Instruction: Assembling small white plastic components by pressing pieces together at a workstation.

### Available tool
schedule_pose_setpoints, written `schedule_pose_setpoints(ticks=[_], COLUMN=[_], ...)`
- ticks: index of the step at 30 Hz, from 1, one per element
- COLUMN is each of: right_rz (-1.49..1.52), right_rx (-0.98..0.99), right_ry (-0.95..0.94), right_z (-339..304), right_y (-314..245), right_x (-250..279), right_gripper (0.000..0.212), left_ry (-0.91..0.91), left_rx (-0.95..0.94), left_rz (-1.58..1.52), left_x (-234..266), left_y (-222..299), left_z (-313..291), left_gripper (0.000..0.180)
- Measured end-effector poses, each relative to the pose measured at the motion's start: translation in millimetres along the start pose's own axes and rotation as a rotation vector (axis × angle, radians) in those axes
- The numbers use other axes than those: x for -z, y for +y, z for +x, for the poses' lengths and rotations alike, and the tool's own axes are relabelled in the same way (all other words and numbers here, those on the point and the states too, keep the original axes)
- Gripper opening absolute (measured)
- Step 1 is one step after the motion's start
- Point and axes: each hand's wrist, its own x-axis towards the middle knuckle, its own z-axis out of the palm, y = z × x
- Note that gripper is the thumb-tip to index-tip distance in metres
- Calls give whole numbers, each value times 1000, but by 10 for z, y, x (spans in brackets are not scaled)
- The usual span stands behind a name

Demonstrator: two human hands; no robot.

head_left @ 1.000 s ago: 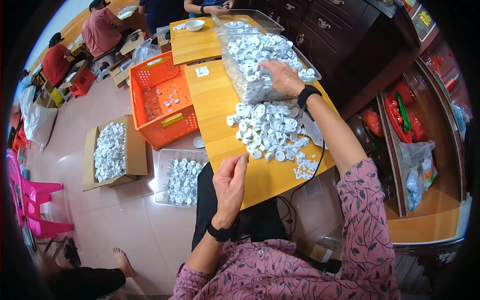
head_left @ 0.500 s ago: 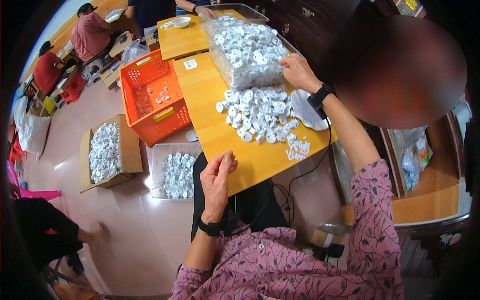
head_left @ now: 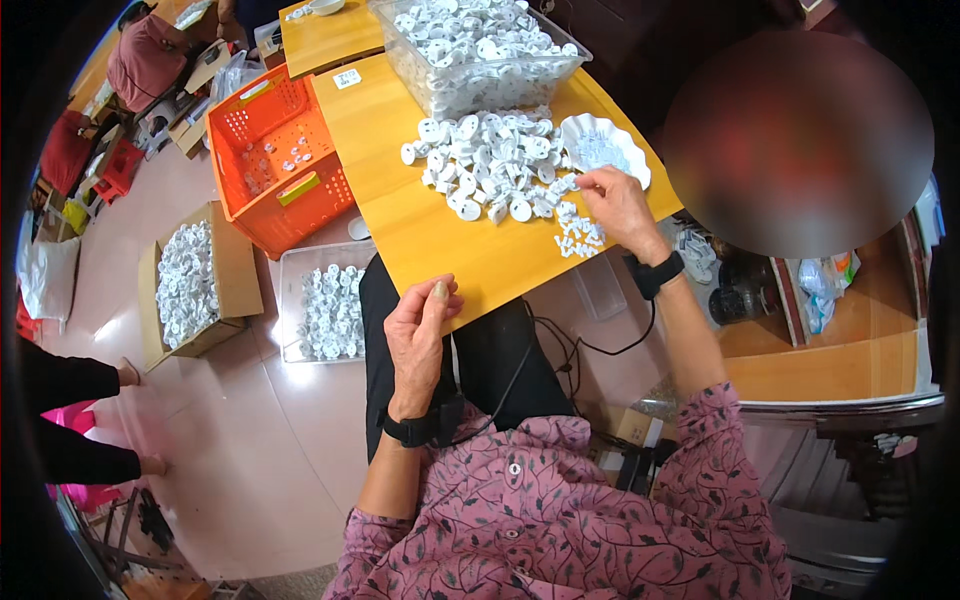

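Note:
My left hand (head_left: 418, 325) is held at the near edge of the yellow table (head_left: 375, 195), thumb pressed against curled fingers; whatever it may hold is hidden. My right hand (head_left: 618, 208) reaches over the table's right side with fingertips pinched together, and I cannot make out anything in them. Just beside those fingertips lies a scatter of tiny white pieces (head_left: 578, 235). Left of them spreads a heap of round white plastic parts (head_left: 490, 165). A white scalloped dish (head_left: 632, 160) with small translucent pieces in it stands beyond my right hand.
A clear bin (head_left: 440, 95) full of white parts stands at the table's far side. An orange crate (head_left: 290, 215), a cardboard box (head_left: 235, 265) and a clear tray (head_left: 290, 325) are on the floor to the left. A cable (head_left: 615, 345) hangs beneath my right arm. Other people are at left.
My right hand has come back from the clear bin to the small white pieces, uncovering the dish. My left hand stays closed near the table edge. The view has shifted.

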Motion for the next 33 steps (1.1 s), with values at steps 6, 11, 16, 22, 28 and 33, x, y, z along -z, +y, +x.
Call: schedule_pose_setpoints(ticks=[6, 11, 16, 22, 28, 33], right_rz=[-75, -40, -14, 227, 885, 1501], right_rx=[-115, -68, -87, -88, -441, -604], right_ry=[-6, -14, -23, 158, 88, -76], right_z=[-283, -296, -253, -254, -373, -610], right_y=[297, 315, 320, 442, 247, -192], right_x=[-297, -339, -417, -512, -403, -385], right_gripper=[26, 27, 23, 21, 22, 22], left_ry=[-45, -46, -44, -51, -91, -136], left_rx=[-15, -29, -43, -48, -66, -81], left_rz=[60, 82, 137, 135, 177, 140], left_x=[-48, -87, -101, -137, -234, -353], left_y=[-81, -127, -142, -135, -180, -213], left_z=[-44, -50, -50, -60, -5, 72], left_gripper=[26, 24, 22, 22, 23, 25])
